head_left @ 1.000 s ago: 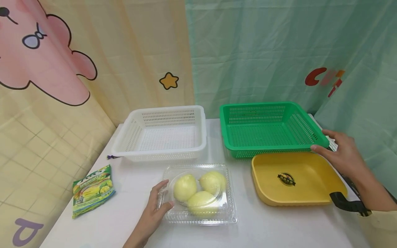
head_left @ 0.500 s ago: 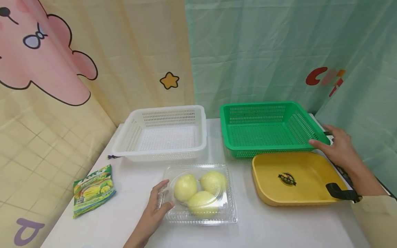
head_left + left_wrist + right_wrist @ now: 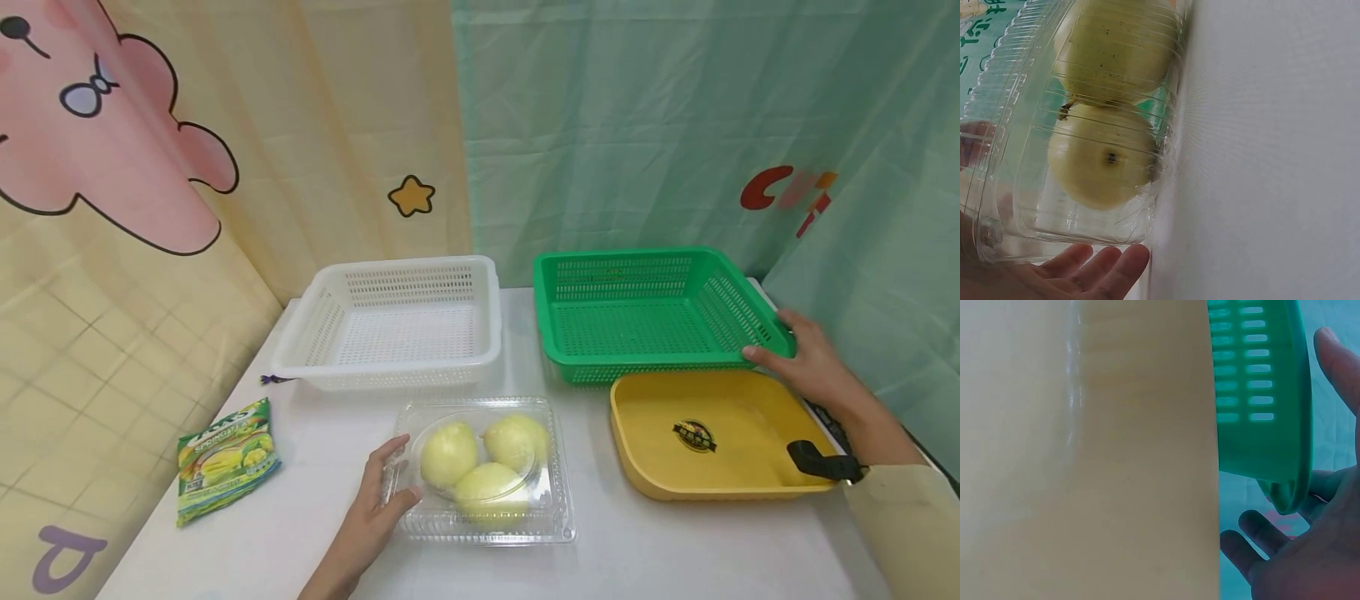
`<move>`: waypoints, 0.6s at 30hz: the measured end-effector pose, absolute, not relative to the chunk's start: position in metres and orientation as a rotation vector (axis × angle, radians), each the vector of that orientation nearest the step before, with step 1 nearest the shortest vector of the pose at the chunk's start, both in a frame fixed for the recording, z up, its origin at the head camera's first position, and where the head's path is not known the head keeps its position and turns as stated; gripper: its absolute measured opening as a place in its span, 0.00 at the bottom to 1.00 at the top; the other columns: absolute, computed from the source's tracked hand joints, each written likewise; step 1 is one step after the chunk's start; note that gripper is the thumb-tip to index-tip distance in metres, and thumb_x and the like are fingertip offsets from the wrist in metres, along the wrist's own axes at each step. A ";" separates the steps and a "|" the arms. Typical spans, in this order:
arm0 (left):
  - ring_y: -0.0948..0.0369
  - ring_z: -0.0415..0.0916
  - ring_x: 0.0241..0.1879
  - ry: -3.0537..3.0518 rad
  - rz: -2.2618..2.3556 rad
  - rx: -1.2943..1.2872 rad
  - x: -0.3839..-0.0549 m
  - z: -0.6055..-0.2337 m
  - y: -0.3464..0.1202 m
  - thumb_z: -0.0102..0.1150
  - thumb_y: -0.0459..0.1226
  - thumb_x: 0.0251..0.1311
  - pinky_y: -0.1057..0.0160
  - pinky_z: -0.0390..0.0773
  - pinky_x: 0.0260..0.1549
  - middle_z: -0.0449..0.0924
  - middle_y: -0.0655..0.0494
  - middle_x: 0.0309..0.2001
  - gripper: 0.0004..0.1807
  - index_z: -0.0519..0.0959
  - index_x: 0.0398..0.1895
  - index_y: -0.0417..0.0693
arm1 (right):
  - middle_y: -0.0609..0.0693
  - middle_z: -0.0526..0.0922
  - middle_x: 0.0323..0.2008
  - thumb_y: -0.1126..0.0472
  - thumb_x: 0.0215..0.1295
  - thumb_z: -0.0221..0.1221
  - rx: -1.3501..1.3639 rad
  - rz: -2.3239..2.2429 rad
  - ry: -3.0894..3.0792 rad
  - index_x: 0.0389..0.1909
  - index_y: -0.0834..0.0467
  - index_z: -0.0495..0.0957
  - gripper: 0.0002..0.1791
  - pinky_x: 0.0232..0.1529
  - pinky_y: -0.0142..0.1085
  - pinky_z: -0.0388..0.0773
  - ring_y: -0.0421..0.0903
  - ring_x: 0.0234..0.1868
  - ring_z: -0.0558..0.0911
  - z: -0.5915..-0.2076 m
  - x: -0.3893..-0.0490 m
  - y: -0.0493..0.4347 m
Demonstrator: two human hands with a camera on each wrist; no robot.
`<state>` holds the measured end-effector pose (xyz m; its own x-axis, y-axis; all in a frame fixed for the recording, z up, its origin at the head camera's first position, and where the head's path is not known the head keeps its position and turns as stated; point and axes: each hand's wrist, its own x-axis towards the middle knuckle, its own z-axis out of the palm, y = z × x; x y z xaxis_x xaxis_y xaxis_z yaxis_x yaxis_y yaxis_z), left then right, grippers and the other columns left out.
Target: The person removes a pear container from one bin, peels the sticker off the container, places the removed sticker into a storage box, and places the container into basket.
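Observation:
A clear plastic clamshell box point(image 3: 561, 504) with three pale yellow-green pears point(image 3: 447, 454) sits at the front middle of the white table. My left hand point(image 3: 367, 500) spans its left side, thumb and fingers spread at the edge. In the left wrist view several fingers point(image 3: 1125, 265) lie beside the box's end wall. Over on the right, my right hand point(image 3: 813, 367) is at the near right corner of the green basket point(image 3: 622, 329). The right wrist view shows its thumb point(image 3: 1338, 359) held off the rim, with the fingers loosely bent around the corner.
A yellow tray point(image 3: 720, 467) stands directly in front of the green basket, below my right forearm. The white basket point(image 3: 405, 337) is at the back left. A green snack packet point(image 3: 225, 462) lies near the table's left edge. Printed curtains point(image 3: 600, 125) close off the back and sides.
My right hand has shifted slightly left, closer around the green basket's corner, and the forearm has come in with it. The left hand and the box have stayed put.

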<state>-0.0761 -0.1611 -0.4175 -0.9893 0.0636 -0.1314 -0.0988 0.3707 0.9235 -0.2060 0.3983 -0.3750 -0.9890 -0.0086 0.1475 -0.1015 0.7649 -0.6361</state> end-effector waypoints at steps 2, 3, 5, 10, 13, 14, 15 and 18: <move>0.38 0.40 0.73 2.474 1.680 -0.034 -0.076 -0.417 -0.161 0.52 0.42 0.61 0.26 0.41 0.61 0.45 0.45 0.74 0.35 0.51 0.69 0.69 | 0.81 0.34 0.67 0.47 0.67 0.51 0.069 1.043 -2.844 0.71 0.72 0.32 0.50 0.56 0.72 0.48 0.76 0.60 0.47 -0.376 -0.206 0.399; 0.37 0.40 0.73 2.472 1.679 -0.035 -0.076 -0.417 -0.162 0.52 0.42 0.61 0.26 0.41 0.61 0.45 0.45 0.74 0.35 0.51 0.69 0.69 | 0.81 0.33 0.67 0.46 0.67 0.51 0.060 1.047 -2.854 0.71 0.71 0.31 0.50 0.56 0.72 0.47 0.77 0.60 0.46 -0.376 -0.206 0.399; 0.37 0.39 0.73 2.469 1.673 -0.038 -0.076 -0.417 -0.162 0.53 0.43 0.61 0.26 0.41 0.60 0.46 0.44 0.74 0.34 0.52 0.69 0.70 | 0.80 0.29 0.67 0.45 0.67 0.50 0.043 1.063 -2.869 0.71 0.70 0.29 0.51 0.57 0.73 0.45 0.78 0.61 0.45 -0.378 -0.206 0.399; 0.37 0.38 0.73 2.468 1.673 -0.040 -0.076 -0.417 -0.162 0.53 0.43 0.61 0.26 0.41 0.60 0.45 0.45 0.75 0.34 0.52 0.68 0.73 | 0.76 0.24 0.69 0.44 0.68 0.49 0.029 1.110 -2.885 0.71 0.67 0.26 0.51 0.59 0.73 0.42 0.79 0.65 0.40 -0.382 -0.207 0.401; 0.38 0.36 0.74 2.466 1.676 -0.037 -0.076 -0.417 -0.162 0.53 0.43 0.61 0.26 0.39 0.61 0.44 0.46 0.75 0.34 0.52 0.68 0.73 | 0.74 0.22 0.69 0.43 0.68 0.48 0.013 1.133 -2.895 0.72 0.65 0.25 0.51 0.59 0.74 0.42 0.79 0.66 0.39 -0.383 -0.207 0.402; 0.38 0.36 0.74 2.466 1.678 -0.036 -0.076 -0.417 -0.162 0.53 0.43 0.61 0.27 0.39 0.61 0.43 0.46 0.75 0.34 0.52 0.68 0.73 | 0.74 0.22 0.69 0.43 0.68 0.48 0.010 1.138 -2.894 0.72 0.65 0.25 0.52 0.59 0.73 0.41 0.79 0.66 0.39 -0.383 -0.207 0.401; 0.38 0.36 0.74 2.465 1.682 -0.038 -0.076 -0.418 -0.162 0.53 0.43 0.61 0.27 0.38 0.61 0.43 0.46 0.75 0.34 0.52 0.68 0.73 | 0.74 0.22 0.70 0.43 0.68 0.48 0.013 1.141 -2.893 0.72 0.65 0.25 0.51 0.59 0.74 0.41 0.79 0.66 0.39 -0.383 -0.207 0.401; 0.38 0.35 0.74 2.462 1.694 -0.043 -0.075 -0.418 -0.162 0.53 0.43 0.61 0.27 0.38 0.61 0.43 0.46 0.75 0.34 0.52 0.68 0.74 | 0.73 0.23 0.70 0.43 0.68 0.48 0.031 1.138 -2.881 0.72 0.65 0.26 0.51 0.59 0.73 0.41 0.79 0.67 0.37 -0.383 -0.207 0.400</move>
<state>-0.0751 -0.1615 -0.4176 -0.9879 0.0629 -0.1419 -0.1100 0.3608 0.9261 -0.2074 0.4004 -0.3829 -0.9988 -0.0028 0.0479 -0.0348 0.7301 -0.6824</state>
